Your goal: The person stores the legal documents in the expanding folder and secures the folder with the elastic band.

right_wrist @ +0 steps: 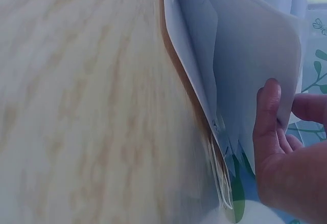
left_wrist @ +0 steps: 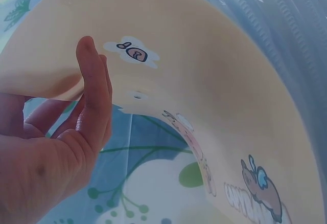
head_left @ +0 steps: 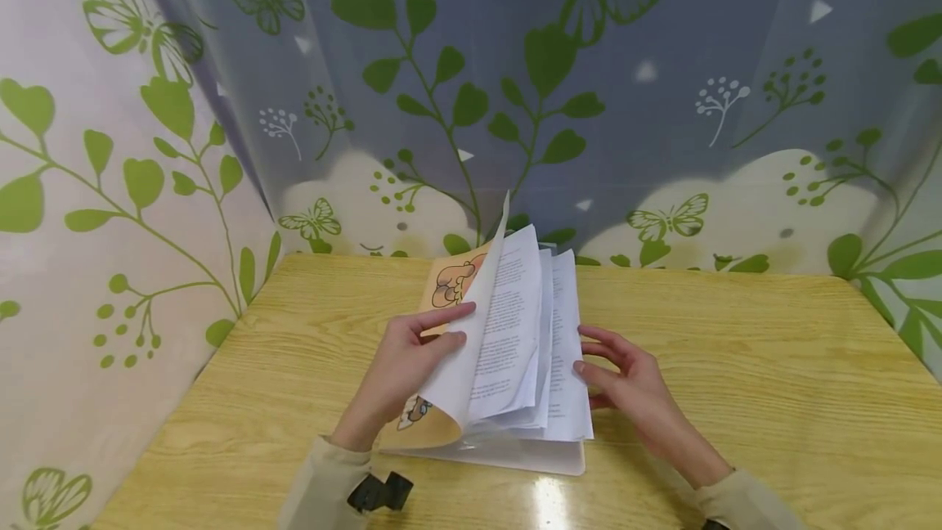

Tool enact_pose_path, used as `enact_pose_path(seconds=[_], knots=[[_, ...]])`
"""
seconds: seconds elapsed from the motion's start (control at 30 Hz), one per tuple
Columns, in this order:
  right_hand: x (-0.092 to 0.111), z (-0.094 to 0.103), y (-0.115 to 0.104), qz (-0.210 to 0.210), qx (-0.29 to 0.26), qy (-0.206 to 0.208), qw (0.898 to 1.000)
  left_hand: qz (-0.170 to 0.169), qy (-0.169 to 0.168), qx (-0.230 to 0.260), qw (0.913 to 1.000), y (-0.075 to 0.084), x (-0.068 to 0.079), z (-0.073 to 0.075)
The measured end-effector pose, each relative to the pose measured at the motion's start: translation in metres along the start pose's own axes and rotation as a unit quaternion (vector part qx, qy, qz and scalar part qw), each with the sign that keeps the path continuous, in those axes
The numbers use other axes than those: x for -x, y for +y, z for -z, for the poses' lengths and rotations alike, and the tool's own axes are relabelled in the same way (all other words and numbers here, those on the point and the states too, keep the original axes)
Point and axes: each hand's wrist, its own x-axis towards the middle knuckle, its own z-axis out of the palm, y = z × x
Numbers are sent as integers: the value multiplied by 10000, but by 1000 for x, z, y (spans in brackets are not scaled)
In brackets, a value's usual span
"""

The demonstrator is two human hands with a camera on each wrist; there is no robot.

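A folder with an orange cover (head_left: 441,424) printed with cartoon animals lies part-open on the table. My left hand (head_left: 401,362) pinches that cover, which bows upward and shows its white inner side. The cover's printed face (left_wrist: 204,70) curves broadly past the fingers in the left wrist view. Inside the folder, printed sheets (head_left: 508,301) stand fanned, with clear plastic among them. At their right edge, my right hand (head_left: 633,383) pinches the outermost sheets (head_left: 567,334) between thumb and fingers. The right wrist view shows these sheets (right_wrist: 255,45) from behind, raised off the table.
The wood-grain table (head_left: 773,366) extends on both sides of the folder. A patterned curtain (head_left: 662,121) with leaves and butterflies hangs behind it and along the left. A black strap piece (head_left: 379,493) is on the left sleeve.
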Motion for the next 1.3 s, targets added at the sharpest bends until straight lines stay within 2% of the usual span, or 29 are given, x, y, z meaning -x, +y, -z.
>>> enact_pose_path(seconds=[0.67, 1.3], knots=[[-4, -7, 1, 87, -41, -164, 9998, 17, -12, -17, 10000, 1, -1, 0], [-6, -13, 0, -40, -6, -161, 9999, -5, 12, 74, 10000, 0, -1, -1]])
